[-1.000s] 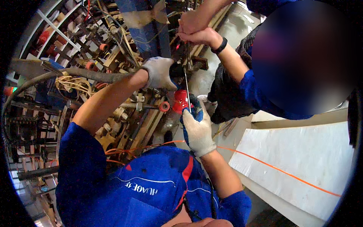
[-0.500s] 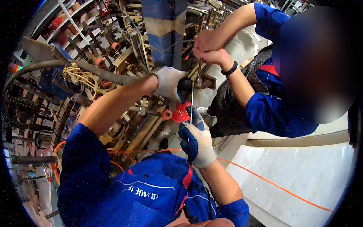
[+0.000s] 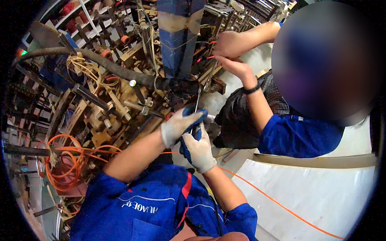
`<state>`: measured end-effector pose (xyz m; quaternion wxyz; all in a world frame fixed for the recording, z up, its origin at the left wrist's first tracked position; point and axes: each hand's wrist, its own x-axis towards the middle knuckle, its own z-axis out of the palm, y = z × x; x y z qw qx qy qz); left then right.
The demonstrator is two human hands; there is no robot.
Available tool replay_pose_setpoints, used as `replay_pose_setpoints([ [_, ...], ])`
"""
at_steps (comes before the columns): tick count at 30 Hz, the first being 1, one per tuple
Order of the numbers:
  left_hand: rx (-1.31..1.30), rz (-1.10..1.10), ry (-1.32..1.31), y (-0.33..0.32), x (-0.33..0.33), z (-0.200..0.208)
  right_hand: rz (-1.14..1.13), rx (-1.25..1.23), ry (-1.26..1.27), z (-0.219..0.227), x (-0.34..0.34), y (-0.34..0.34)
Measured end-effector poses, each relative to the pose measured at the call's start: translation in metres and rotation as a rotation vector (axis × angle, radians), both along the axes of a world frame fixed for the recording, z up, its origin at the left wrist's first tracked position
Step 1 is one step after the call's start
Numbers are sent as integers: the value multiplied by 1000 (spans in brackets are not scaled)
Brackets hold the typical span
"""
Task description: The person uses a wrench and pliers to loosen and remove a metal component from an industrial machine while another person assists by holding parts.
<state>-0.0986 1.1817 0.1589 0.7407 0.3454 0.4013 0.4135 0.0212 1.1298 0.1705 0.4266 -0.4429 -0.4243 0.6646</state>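
My left hand (image 3: 177,127), in a white glove with a blue coated palm, is closed around a slim metal rod (image 3: 197,101). Just below it my right hand (image 3: 200,153), gloved alike, grips the rod's lower part. The rod slants up to the dark end of a thick hose (image 3: 132,76), beside a blue post (image 3: 177,52). Whether its tip touches the hose end, I cannot tell. Across from me a co-worker's bare hands (image 3: 233,46) are close together at a tool with red parts, mostly hidden by their fingers.
Metal parts and bars (image 3: 108,104) crowd the left side. A coiled orange hose (image 3: 64,160) lies at the lower left, and its line runs across to a white panel (image 3: 305,193) at the right. The co-worker's dark apron (image 3: 241,112) is close on the right.
My left hand has left the hose end and come down onto the rod, above my right hand. My right hand has shifted slightly left. A red part between my hands is now mostly hidden.
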Motion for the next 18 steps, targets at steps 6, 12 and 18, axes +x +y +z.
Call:
replay_pose_setpoints([
  [6,-48,22,144,22,13,5,152,283,-436,1,29,7],
  [12,66,69,74,11,11,-21,-248,651,-754,97,49,67],
  [18,137,108,-53,14,14,-13,-388,983,-606,119,34,131],
])
